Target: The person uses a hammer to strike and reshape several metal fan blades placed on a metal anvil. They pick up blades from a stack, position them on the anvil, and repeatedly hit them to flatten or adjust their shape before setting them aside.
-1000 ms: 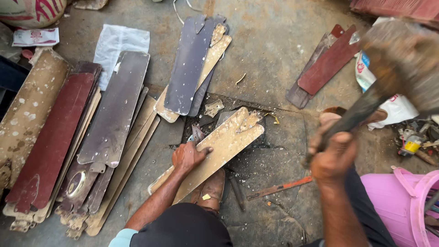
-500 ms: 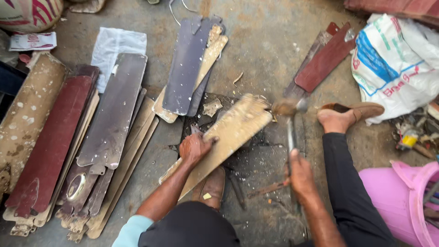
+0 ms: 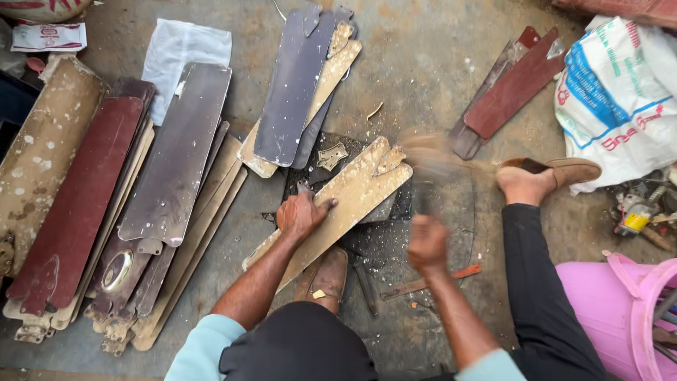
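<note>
Cream-coloured fan blade (image 3: 338,204) lies flat under our left hand (image 3: 302,214), palm spread and pressing it onto the dark block (image 3: 384,236), its bracket end just beyond the fingertips. Our right hand (image 3: 427,244) is fisted around a hammer (image 3: 423,166), blurred mid-swing beside that end. We judge the striking step in hand; the next blow calls for steady hold-down.

Both bare hands were low in the centre of the frame, forearms reaching up from the bottom edge.

The left hand (image 3: 302,214) lay palm down, fingers spread flat, left of centre. The right hand (image 3: 427,243) was a closed fist just right of centre, blurred, wrist straight, its forearm angling in from the lower right.
</note>
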